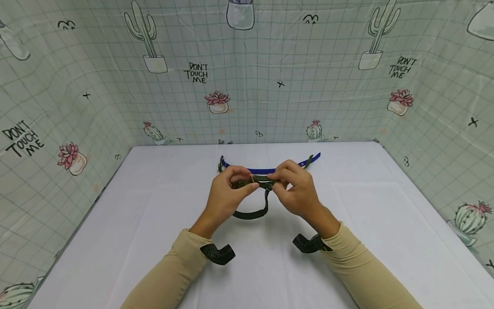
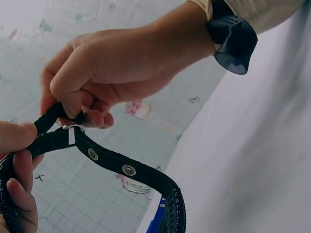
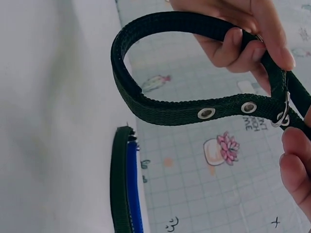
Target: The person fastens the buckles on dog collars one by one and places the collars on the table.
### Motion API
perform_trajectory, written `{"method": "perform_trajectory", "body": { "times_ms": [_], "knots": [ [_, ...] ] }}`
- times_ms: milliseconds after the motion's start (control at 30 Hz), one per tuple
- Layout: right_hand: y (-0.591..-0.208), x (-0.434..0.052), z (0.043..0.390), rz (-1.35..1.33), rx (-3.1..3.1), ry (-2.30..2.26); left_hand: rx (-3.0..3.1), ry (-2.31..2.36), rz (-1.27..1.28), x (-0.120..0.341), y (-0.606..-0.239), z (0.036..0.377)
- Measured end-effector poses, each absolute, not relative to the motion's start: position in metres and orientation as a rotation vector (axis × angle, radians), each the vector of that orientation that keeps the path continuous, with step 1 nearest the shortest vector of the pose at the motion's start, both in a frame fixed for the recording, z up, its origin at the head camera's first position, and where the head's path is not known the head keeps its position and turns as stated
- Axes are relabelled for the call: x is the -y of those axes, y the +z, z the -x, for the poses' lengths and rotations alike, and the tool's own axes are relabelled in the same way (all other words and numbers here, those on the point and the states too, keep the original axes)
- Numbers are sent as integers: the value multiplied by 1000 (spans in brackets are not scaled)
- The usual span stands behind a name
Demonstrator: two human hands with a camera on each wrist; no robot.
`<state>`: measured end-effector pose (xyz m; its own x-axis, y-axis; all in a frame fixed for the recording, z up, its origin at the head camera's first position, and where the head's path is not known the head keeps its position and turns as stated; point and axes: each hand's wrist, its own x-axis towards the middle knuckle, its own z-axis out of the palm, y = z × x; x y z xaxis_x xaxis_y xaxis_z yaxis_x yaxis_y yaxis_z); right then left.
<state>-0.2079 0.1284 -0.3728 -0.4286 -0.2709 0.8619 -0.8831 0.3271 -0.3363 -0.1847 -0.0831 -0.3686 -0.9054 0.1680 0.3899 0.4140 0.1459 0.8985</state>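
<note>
Both hands hold a dark green webbing collar [image 1: 251,215] above the white table, its loop hanging below the fingers. My left hand [image 1: 227,192] pinches one stretch of it between thumb and fingers. Opposite, my right hand [image 1: 296,189] pinches the strap's end portion close to a silvery metal ring [image 3: 286,111]. Along the webbing, metal eyelets [image 2: 129,170] show in both wrist views. In the left wrist view, a doubled length of strap runs between the two hands. Fingers cover part of the fittings.
Behind the hands, a blue strap [image 1: 262,171] with dark green webbing lies curved on the white table [image 1: 173,171]. A cloth backdrop [image 1: 254,56] printed with cacti rises at the back and sides. Black wrist devices [image 1: 218,254] sit on both wrists.
</note>
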Motion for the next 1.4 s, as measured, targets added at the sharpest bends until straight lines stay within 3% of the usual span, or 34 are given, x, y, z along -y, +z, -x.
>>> {"method": "perform_trajectory", "body": {
  "times_ms": [867,1400],
  "knots": [
    [-371,-127,208,-1148,2032,1163,2217,-1962,546,92,-369,190],
    [-380,-118,204,-1028,2070,1267,2218,-1955,599,88,-376,192]
  ]
}}
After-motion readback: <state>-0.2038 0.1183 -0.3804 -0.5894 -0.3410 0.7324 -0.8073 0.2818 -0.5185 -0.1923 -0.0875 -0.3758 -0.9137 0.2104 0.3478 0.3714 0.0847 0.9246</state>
